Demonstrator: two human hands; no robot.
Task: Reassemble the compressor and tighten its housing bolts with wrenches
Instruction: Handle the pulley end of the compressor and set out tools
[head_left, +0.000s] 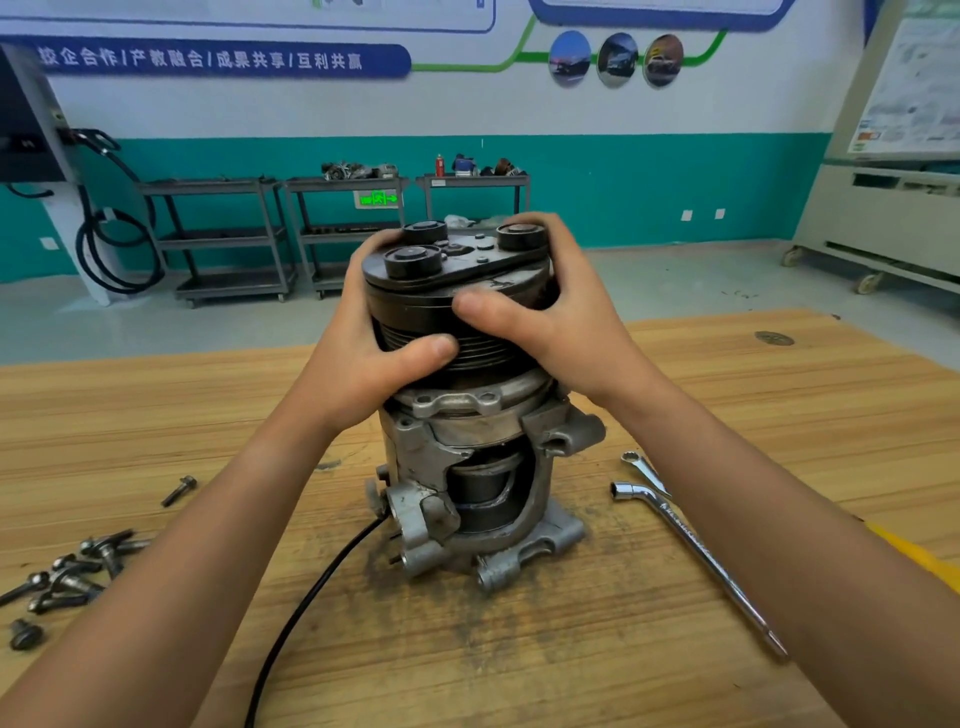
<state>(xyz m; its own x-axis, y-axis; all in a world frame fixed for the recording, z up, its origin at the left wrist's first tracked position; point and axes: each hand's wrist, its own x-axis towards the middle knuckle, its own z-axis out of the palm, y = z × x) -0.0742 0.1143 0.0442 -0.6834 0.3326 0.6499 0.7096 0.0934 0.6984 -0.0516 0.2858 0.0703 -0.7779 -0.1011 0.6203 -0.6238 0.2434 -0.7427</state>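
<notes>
The compressor stands upright in the middle of the wooden table (623, 649). Its grey metal housing (467, 467) has a cutaway window showing dark inner parts. On top sits the black grooved pulley with its clutch plate (457, 260). My left hand (374, 353) grips the pulley from the left, thumb across the grooves. My right hand (545, 317) grips it from the right, fingers curled over the top rim. Several bolts (72, 571) lie loose at the left. Two wrenches lie on the right: a ring wrench (644, 470) and an L-shaped socket wrench (691, 540).
A black cable (311, 597) runs from the compressor base toward the near table edge. One bolt (179, 491) lies apart from the pile. Grey shelf carts (223, 239) with parts stand by the far teal wall. A white cabinet on castors (883, 223) stands at the right.
</notes>
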